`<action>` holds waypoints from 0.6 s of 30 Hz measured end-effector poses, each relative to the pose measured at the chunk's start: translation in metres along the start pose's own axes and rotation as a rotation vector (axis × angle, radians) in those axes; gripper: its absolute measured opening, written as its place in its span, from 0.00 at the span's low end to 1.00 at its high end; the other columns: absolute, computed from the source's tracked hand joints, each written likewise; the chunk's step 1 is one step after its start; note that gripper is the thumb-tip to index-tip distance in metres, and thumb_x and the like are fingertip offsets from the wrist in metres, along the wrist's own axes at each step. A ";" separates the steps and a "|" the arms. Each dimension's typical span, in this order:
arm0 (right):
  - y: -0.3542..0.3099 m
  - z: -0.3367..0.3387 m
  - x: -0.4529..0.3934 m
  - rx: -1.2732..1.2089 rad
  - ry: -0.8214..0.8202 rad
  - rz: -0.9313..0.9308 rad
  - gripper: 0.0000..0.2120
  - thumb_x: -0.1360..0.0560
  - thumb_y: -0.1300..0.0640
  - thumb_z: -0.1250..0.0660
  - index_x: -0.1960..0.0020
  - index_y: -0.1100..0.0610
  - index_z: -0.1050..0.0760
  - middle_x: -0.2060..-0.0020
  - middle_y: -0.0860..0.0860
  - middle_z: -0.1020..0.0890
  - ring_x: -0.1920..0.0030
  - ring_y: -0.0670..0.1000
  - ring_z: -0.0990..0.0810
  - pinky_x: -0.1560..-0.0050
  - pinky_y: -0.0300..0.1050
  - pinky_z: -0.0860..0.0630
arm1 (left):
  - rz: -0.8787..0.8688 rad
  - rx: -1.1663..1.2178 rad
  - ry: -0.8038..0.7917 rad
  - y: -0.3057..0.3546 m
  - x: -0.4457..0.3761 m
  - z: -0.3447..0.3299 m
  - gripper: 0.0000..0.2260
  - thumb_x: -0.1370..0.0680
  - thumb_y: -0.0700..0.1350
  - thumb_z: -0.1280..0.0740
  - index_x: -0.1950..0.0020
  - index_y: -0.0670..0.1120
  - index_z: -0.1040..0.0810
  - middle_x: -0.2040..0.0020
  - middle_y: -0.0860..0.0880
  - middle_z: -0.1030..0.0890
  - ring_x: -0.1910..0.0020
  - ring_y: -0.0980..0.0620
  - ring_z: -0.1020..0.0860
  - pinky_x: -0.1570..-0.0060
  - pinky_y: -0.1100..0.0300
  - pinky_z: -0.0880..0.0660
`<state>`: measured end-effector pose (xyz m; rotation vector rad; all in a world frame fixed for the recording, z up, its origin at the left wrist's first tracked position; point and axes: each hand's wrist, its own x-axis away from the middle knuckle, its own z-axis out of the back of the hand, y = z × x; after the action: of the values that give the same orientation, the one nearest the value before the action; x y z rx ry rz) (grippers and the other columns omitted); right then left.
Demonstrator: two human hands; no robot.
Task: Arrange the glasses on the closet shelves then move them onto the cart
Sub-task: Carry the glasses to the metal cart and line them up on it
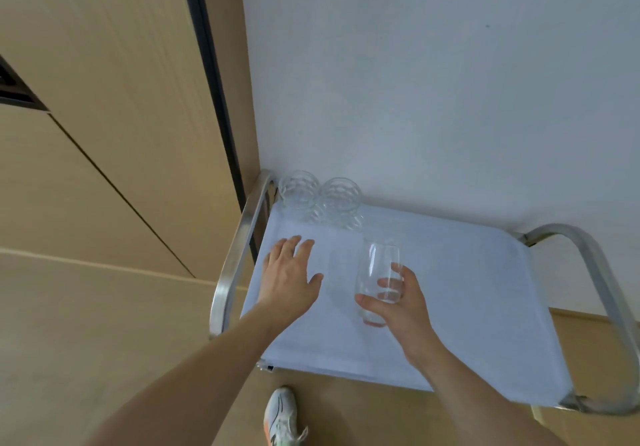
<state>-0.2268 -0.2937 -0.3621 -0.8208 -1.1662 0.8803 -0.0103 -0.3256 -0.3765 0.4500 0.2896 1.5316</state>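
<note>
Head view: right hand (398, 303) grips a glass (379, 283) to set it on the cart (450, 289), left hand (289, 276) spread flat, steadying the cloth.

Soft, even daylight — my hands cast only faint shadows on the cart (467, 272) cloth. The clear glass (377, 283) I hold shows pale glints and nearly melts into the cloth. The wide lens bends the cart's rails outward at the frame edges — focus is slightly soft throughout.

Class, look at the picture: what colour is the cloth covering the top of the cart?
Pale blue, plain; the cloth shows in the head view.
</note>
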 end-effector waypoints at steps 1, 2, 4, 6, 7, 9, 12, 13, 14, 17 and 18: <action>0.005 0.004 0.005 0.002 -0.007 -0.001 0.45 0.41 0.54 0.13 0.32 0.43 0.33 0.42 0.49 0.22 0.44 0.52 0.20 0.43 0.63 0.20 | 0.012 -0.002 -0.010 0.001 0.010 -0.004 0.30 0.19 0.56 0.34 0.20 0.50 0.38 0.20 0.47 0.39 0.20 0.44 0.44 0.22 0.46 0.43; 0.010 0.009 0.011 -0.003 -0.011 -0.004 0.44 0.41 0.54 0.14 0.32 0.43 0.33 0.42 0.49 0.23 0.44 0.52 0.20 0.44 0.63 0.19 | 0.023 -0.005 -0.017 0.003 0.019 -0.008 0.30 0.19 0.56 0.35 0.20 0.50 0.38 0.20 0.47 0.39 0.20 0.44 0.45 0.22 0.46 0.43; 0.021 0.019 0.023 -0.017 -0.022 -0.011 0.44 0.41 0.54 0.14 0.32 0.42 0.33 0.42 0.49 0.23 0.44 0.52 0.20 0.45 0.63 0.19 | 0.035 -0.015 -0.030 0.012 0.040 -0.014 0.30 0.19 0.56 0.35 0.20 0.50 0.38 0.19 0.47 0.40 0.20 0.43 0.45 0.23 0.46 0.43; 0.033 0.031 0.038 -0.028 -0.042 -0.005 0.43 0.39 0.55 0.14 0.31 0.42 0.33 0.42 0.50 0.23 0.44 0.51 0.21 0.46 0.63 0.18 | 0.033 -0.037 -0.035 0.024 0.062 -0.020 0.30 0.19 0.57 0.35 0.20 0.51 0.38 0.19 0.47 0.40 0.20 0.44 0.45 0.23 0.47 0.44; 0.038 0.038 0.047 -0.035 -0.052 0.000 0.43 0.39 0.55 0.14 0.31 0.43 0.33 0.43 0.50 0.23 0.44 0.51 0.21 0.46 0.63 0.18 | 0.031 -0.048 -0.038 0.030 0.073 -0.023 0.29 0.19 0.56 0.35 0.20 0.51 0.38 0.19 0.47 0.40 0.20 0.44 0.45 0.23 0.47 0.44; 0.049 0.053 0.065 -0.050 -0.064 0.011 0.42 0.38 0.56 0.15 0.31 0.43 0.33 0.42 0.49 0.23 0.44 0.51 0.21 0.45 0.62 0.19 | 0.033 -0.067 -0.039 0.047 0.098 -0.029 0.29 0.19 0.56 0.35 0.20 0.52 0.39 0.19 0.47 0.41 0.20 0.44 0.46 0.22 0.47 0.43; 0.065 0.075 0.091 -0.056 -0.076 0.022 0.42 0.38 0.54 0.15 0.31 0.42 0.34 0.42 0.47 0.23 0.43 0.50 0.21 0.43 0.60 0.19 | 0.016 -0.089 -0.044 0.072 0.135 -0.041 0.28 0.19 0.54 0.35 0.20 0.51 0.38 0.19 0.47 0.40 0.20 0.44 0.45 0.23 0.47 0.43; 0.072 0.083 0.100 -0.061 -0.081 0.021 0.42 0.38 0.53 0.15 0.31 0.41 0.34 0.42 0.47 0.23 0.43 0.50 0.21 0.44 0.60 0.19 | 0.008 -0.100 -0.048 0.079 0.146 -0.045 0.28 0.19 0.53 0.35 0.21 0.51 0.38 0.20 0.46 0.40 0.20 0.43 0.45 0.23 0.47 0.43; 0.078 0.090 0.107 -0.072 -0.085 0.012 0.43 0.39 0.53 0.15 0.32 0.41 0.34 0.42 0.47 0.23 0.43 0.50 0.21 0.44 0.61 0.19 | 0.004 -0.107 -0.048 0.085 0.157 -0.050 0.28 0.19 0.53 0.35 0.21 0.50 0.37 0.20 0.46 0.39 0.21 0.43 0.44 0.23 0.48 0.43; 0.098 0.109 0.128 -0.111 -0.110 -0.005 0.43 0.39 0.54 0.14 0.31 0.41 0.34 0.41 0.47 0.24 0.42 0.50 0.21 0.45 0.61 0.18 | 0.009 -0.113 -0.053 0.098 0.189 -0.065 0.28 0.20 0.53 0.35 0.21 0.50 0.36 0.20 0.45 0.38 0.21 0.43 0.43 0.23 0.48 0.42; 0.105 0.115 0.135 -0.112 -0.117 -0.014 0.44 0.39 0.55 0.14 0.30 0.41 0.34 0.41 0.47 0.24 0.42 0.49 0.22 0.45 0.61 0.18 | 0.013 -0.115 -0.062 0.101 0.199 -0.070 0.28 0.20 0.53 0.35 0.21 0.50 0.36 0.20 0.46 0.38 0.21 0.43 0.44 0.23 0.48 0.42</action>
<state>-0.3324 -0.1176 -0.3777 -0.8604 -1.3316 0.8666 -0.1263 -0.1223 -0.3737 0.4082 0.1494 1.5353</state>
